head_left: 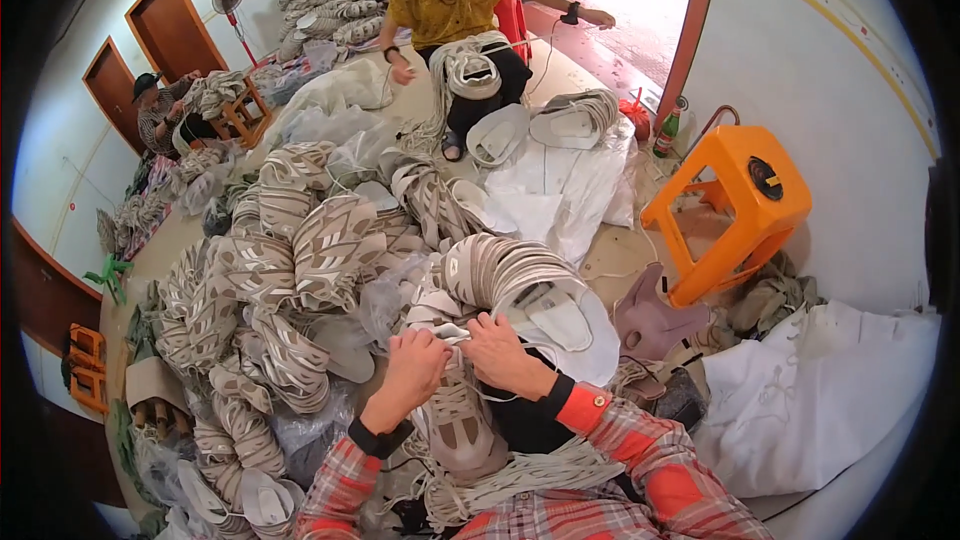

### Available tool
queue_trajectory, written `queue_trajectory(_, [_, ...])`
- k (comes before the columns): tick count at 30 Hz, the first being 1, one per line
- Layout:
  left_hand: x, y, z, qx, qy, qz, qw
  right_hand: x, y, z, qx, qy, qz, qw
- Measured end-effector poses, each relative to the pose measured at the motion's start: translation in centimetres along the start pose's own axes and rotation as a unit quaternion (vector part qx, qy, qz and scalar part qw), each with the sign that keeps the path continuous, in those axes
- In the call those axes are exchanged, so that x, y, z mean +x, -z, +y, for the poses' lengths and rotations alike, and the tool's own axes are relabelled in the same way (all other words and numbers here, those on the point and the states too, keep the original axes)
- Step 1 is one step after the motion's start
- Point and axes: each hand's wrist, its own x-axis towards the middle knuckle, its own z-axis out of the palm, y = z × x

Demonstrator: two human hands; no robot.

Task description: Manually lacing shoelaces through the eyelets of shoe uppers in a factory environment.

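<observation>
A beige shoe upper with pale stripes lies in front of me, its rounded toe toward my body. My left hand is closed on its far edge, fingers bent into a pinch. Close beside it on the right, my right hand pinches the same edge. A whitish lace loops below my right hand; whether the fingers also grip it is hidden. Just beyond my hands, a curved stack of nested shoe uppers ends in a white-lined one on the right. A bundle of cream laces rests across my lap.
Heaped shoe uppers and clear plastic bags fill the left. At right stand an orange stool and a white sack. A co-worker in a yellow shirt sits opposite, with a green bottle nearby. Others sit farther back.
</observation>
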Motion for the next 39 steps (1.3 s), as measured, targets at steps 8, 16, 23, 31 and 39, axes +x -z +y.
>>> queue_trajectory(8, [0.4, -3.5, -0.7, -0.12, 0.092, -0.002, 0.989, 0.6, -1.1, -0.5, -0.007, 0.007, -0.028, 1.0])
queue_trajectory(16, [1.7, -3.4, -0.8, -0.176, 0.134, -0.053, 0.974, -1.0, -2.8, 0.6, 0.174, -0.092, 0.03, 0.98])
queue_trajectory(23, [2.7, -4.5, -2.0, -0.147, 0.061, -0.129, 0.979, -1.1, -3.6, -0.3, 0.277, -0.188, 0.099, 0.937])
queue_trajectory(31, [4.1, -3.6, -2.1, -0.073, -0.056, -0.213, 0.973, -1.3, -3.2, -0.1, 0.265, -0.17, 0.073, 0.946])
queue_trajectory(39, [4.1, 1.6, -3.4, 0.066, -0.102, -0.109, 0.987, -3.4, 1.7, -2.3, 0.038, 0.039, 0.0, 0.999])
